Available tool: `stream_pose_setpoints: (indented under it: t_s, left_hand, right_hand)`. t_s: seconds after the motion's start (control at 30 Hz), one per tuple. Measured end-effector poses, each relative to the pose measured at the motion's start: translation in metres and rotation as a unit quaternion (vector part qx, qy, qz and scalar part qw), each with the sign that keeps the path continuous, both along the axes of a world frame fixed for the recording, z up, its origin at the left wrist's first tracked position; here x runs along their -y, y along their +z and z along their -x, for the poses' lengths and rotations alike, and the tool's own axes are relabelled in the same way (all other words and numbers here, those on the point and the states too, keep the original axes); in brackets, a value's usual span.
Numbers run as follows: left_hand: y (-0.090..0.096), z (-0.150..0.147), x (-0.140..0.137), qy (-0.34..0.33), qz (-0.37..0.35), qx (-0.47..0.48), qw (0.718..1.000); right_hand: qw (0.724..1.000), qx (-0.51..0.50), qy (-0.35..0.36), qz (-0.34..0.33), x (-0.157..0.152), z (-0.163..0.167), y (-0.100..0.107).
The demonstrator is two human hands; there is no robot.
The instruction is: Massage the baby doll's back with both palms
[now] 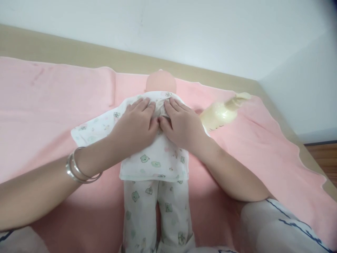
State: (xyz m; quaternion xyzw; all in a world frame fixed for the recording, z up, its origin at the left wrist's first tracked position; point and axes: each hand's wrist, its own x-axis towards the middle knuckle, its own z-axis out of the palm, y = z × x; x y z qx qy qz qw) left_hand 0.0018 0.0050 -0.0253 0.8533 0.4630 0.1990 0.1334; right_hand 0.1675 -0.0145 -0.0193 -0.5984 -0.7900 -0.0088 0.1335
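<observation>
A baby doll (161, 81) lies on a pink cloth, its smooth round head toward the back and no face showing. It wears a white shirt (155, 163) and matching trousers (140, 211), both printed with small green and pink figures. My left hand (139, 121) rests with fingers stretched out on the shirt's upper left part. Beside it my right hand (181, 123) lies likewise on the upper right part. The two thumbs meet at the middle, and the shirt is wrinkled between the fingers. One shirt sleeve (92, 128) reaches out to the left.
A glossy, cream-coloured baby bottle (221, 112) lies right of the doll, partly behind my right hand. The pink cloth (65, 84) covers most of a beige surface (79, 45). A white wall (168, 31) stands behind, and wooden flooring (322, 156) shows at far right.
</observation>
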Motion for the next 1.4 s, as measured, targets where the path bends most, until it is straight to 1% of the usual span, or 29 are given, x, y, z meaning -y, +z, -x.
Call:
stream_pose_setpoints:
  t_s: [0.13, 0.33, 0.4, 0.53, 0.63, 0.73, 0.93, 1.0, 1.07, 1.13, 1.2, 1.27, 1.3, 1.33, 1.4]
  left_hand:
    - [0.002, -0.001, 0.008, 0.004, -0.010, -0.003, 1.000]
    - [0.006, 0.001, -0.004, 0.034, 0.058, 0.007, 0.998]
    - [0.005, 0.001, -0.009, 0.043, 0.066, 0.018, 0.997]
    - [-0.002, 0.000, -0.012, 0.045, 0.051, 0.045, 0.997]
    - [-0.008, 0.000, -0.011, 0.044, 0.028, 0.067, 0.996]
    - [-0.015, -0.001, -0.011, 0.048, 0.015, 0.095, 0.994]
    - [-0.024, 0.001, -0.013, 0.049, 0.003, 0.127, 0.991]
    - [-0.025, 0.001, -0.014, 0.047, 0.000, 0.134, 0.990]
    - [-0.027, 0.002, -0.014, 0.049, -0.002, 0.144, 0.988]
    - [-0.029, 0.002, -0.013, 0.052, -0.004, 0.160, 0.986]
    - [-0.031, 0.002, -0.013, 0.053, -0.006, 0.180, 0.982]
    - [-0.033, 0.002, -0.013, 0.047, -0.013, 0.199, 0.979]
    - [-0.034, 0.003, -0.014, 0.042, -0.018, 0.206, 0.978]
    - [-0.036, 0.003, -0.014, 0.037, -0.024, 0.211, 0.977]
    - [-0.039, 0.003, -0.016, 0.031, -0.036, 0.215, 0.975]
  right_hand:
    - [1.000, 0.000, 0.004, 0.011, -0.006, -0.002, -0.002]
    - [0.999, 0.013, 0.023, 0.028, 0.001, -0.002, 0.005]
    - [0.999, 0.021, 0.031, 0.023, 0.007, 0.000, 0.008]
    - [0.998, 0.043, 0.040, -0.003, 0.022, 0.007, 0.012]
    - [0.999, 0.044, 0.031, -0.011, 0.027, 0.012, 0.013]
    - [1.000, 0.021, 0.018, -0.007, 0.021, 0.012, 0.010]
    - [0.999, -0.030, 0.002, 0.015, -0.004, 0.003, -0.006]
    - [0.999, -0.043, -0.002, 0.021, -0.007, 0.002, -0.007]
    - [0.998, -0.059, -0.001, 0.026, -0.005, 0.000, -0.004]
    - [0.997, -0.080, 0.009, 0.009, 0.001, -0.001, 0.003]
    - [0.994, -0.097, 0.020, -0.041, 0.008, -0.001, 0.008]
    - [0.990, -0.103, 0.026, -0.089, 0.015, 0.001, 0.009]
    - [0.989, -0.102, 0.030, -0.098, 0.017, 0.003, 0.006]
    - [0.990, -0.099, 0.034, -0.095, 0.019, 0.006, 0.003]
    - [0.993, -0.088, 0.040, -0.062, 0.020, 0.012, -0.007]
